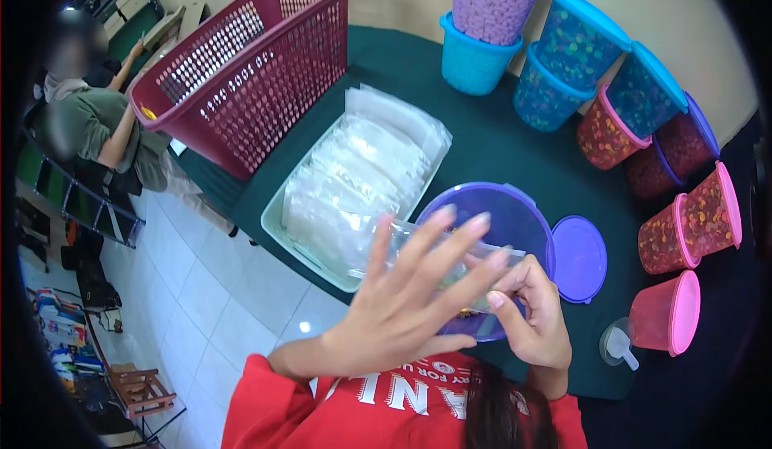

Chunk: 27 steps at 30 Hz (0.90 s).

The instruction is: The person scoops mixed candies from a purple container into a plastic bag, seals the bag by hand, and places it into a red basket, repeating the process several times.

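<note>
My left hand [418, 288] is spread, its fingers apart, across a clear plastic bag [455, 274]. The thumb and fingers of my right hand [535, 320] pinch that bag at its right end. Both hands are over a round purple tub [527, 212] without its lid; small colourful contents show in part under the bag, mostly hidden by my hands. Just to the left, a pale green tray [283, 225] holds a thick pile of clear plastic bags [374, 155]. A purple lid [581, 260] lies flat right of the tub.
A maroon perforated basket [265, 79] stands at the back left. Lidded tubs [571, 43] of colourful pieces, many stacked in pairs, curve along the back and right. A pink tub [663, 312] and a white scoop [621, 346] are at the right. Another person [104, 127] sits far left.
</note>
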Each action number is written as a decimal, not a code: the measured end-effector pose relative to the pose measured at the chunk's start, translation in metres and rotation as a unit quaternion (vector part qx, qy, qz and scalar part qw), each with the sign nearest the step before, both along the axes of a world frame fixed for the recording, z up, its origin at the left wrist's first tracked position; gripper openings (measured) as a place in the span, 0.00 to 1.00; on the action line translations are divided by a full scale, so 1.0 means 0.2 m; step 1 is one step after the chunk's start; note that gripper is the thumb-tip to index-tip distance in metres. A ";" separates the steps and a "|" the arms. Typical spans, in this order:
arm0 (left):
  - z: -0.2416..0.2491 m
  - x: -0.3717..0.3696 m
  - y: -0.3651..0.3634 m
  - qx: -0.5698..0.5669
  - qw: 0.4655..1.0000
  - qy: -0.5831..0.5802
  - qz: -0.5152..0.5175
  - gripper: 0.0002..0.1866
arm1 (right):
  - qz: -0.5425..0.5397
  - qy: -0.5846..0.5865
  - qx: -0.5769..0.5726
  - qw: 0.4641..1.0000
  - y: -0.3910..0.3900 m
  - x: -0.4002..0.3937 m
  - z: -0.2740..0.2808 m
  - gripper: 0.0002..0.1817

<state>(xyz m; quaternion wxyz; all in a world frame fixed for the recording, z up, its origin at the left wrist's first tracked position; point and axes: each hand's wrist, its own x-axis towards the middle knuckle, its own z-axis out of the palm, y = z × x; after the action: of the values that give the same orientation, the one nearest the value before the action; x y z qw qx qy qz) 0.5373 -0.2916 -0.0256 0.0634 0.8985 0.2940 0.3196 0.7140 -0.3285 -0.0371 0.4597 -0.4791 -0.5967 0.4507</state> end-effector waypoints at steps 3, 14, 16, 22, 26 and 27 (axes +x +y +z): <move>-0.06 0.04 0.06 -0.054 0.998 0.035 -0.027 0.41 | 0.031 -0.068 0.022 0.997 0.01 0.00 0.03 0.07; -0.30 -0.26 0.05 -0.363 0.886 -0.279 -0.073 0.44 | 0.225 -0.492 -0.237 0.807 0.62 0.12 -0.33 0.14; -0.36 -0.27 0.04 -0.406 0.855 -0.299 -0.120 0.44 | 0.316 -0.613 -0.263 0.675 0.66 0.06 -0.51 0.19; -0.49 -0.25 0.02 -0.569 0.731 -0.349 -0.140 0.48 | 0.322 -0.640 -0.254 0.650 0.67 0.05 -0.72 0.19; -0.57 -0.24 0.05 -0.595 0.713 -0.312 -0.202 0.50 | 0.329 -0.632 -0.250 0.655 0.69 0.05 -0.73 0.21; -0.60 -0.24 0.05 -0.598 0.712 -0.305 -0.205 0.50 | 0.337 -0.624 -0.241 0.662 0.70 0.05 -0.73 0.20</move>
<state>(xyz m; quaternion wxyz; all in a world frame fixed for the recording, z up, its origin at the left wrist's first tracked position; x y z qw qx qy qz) 0.4885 -0.2809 -0.1461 0.7376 0.5651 0.1967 0.3130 0.7245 -0.1883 -0.1822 -0.3357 -0.5080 -0.7352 0.2978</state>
